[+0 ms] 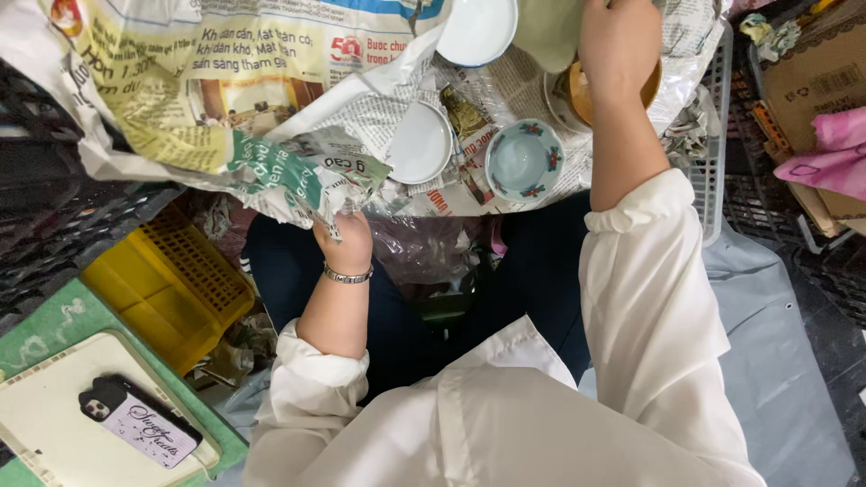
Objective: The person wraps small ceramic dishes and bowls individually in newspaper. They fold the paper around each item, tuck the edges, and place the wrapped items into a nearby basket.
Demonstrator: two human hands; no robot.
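Observation:
My left hand (345, 239) grips the crumpled edge of a big sheet of newspaper (180, 81) that spreads over the upper left. My right hand (618, 45) reaches up to the top of the view and rests over a yellow-brown bowl (579, 97), fingers wrapped on its rim; a pale green dish (546, 32) sits just left of it. Below lie a small blue-and-white bowl with flower pattern (524, 160) and two white saucers (419, 142) (476, 29), all on newspaper.
A yellow plastic crate (167, 284) sits at the left. A phone (135, 419) lies on a cream tray over a green board at bottom left. A white plastic basket (717, 135) holds the dishes. Cardboard boxes (812, 81) and pink paper stand at the right.

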